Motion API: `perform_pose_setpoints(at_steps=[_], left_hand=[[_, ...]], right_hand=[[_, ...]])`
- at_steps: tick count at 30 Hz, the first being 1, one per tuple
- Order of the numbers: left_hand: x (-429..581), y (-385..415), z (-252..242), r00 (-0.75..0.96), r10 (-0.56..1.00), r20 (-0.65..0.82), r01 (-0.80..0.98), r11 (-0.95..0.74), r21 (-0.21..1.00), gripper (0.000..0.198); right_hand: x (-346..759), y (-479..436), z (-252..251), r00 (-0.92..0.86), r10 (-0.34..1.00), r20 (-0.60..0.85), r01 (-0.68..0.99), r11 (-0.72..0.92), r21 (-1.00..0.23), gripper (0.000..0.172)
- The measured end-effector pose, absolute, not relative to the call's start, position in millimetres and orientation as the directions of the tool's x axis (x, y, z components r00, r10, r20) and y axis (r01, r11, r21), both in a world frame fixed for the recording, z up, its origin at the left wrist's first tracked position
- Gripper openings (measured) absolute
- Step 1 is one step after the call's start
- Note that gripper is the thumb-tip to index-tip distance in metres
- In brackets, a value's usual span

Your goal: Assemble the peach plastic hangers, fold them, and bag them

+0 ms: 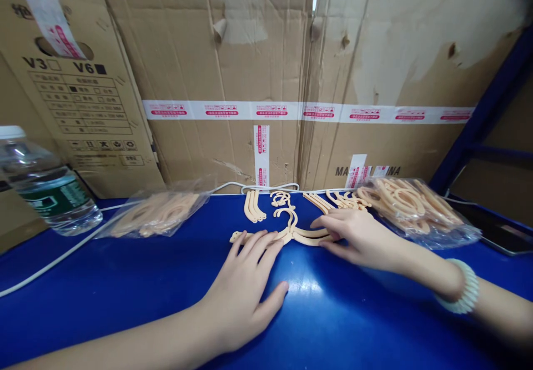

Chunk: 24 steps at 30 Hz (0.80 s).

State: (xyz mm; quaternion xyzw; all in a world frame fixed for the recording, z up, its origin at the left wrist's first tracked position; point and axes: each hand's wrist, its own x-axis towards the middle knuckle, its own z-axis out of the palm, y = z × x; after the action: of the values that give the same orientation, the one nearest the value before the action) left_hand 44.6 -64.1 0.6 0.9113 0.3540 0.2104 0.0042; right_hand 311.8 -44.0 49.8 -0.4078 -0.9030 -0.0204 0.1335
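A small peach plastic hanger (296, 231) lies flat on the blue table (125, 292). My left hand (245, 286) rests palm down with fingers spread, its fingertips on the hanger's left arm. My right hand (362, 236) lies flat too, fingers stretched over the hanger's right arm. Behind it lie loose hanger parts: curved bars (254, 206), a hook piece (282, 198) and several more pieces (333, 200). A pale beaded bracelet (464, 288) is on my right wrist.
A clear bag of peach parts (160, 211) lies at the left, another bag (416, 209) at the right. A water bottle (45, 184) stands far left. A white cable (54, 259) crosses the table. Cardboard boxes (266, 70) wall the back. A dark flat device (499, 228) lies at the right edge.
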Motion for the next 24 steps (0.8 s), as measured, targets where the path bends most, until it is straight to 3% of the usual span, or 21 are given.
perform_pose_setpoints(at_steps=[3,8,13,18,24], left_hand=[[44.5,-65.5,5.2,0.715,0.570,0.406,0.557,-0.815,0.163,0.046],[47.1,-66.8,11.2,0.751,0.471,0.463,0.415,-0.882,0.225,0.024],[50.6,-67.4,14.6,0.812,0.324,0.485,0.257,-0.945,0.202,0.021],[52.2,-67.3,15.8,0.811,0.326,0.486,0.252,-0.944,0.213,0.020],[52.1,-68.5,14.6,0.807,0.362,0.466,0.281,-0.930,0.236,0.016]], right_hand=[[293.2,-60.4,43.1,-0.716,0.622,0.316,0.607,0.779,-0.158,0.015],[267.3,-81.1,23.9,-0.839,0.467,0.280,0.408,0.880,-0.245,0.015],[264.4,-80.9,18.2,-0.843,0.441,0.308,0.386,0.895,-0.225,0.017],[265.6,-79.1,17.0,-0.846,0.435,0.308,0.387,0.899,-0.207,0.019],[260.8,-86.1,18.1,-0.811,0.487,0.325,0.410,0.868,-0.279,0.022]])
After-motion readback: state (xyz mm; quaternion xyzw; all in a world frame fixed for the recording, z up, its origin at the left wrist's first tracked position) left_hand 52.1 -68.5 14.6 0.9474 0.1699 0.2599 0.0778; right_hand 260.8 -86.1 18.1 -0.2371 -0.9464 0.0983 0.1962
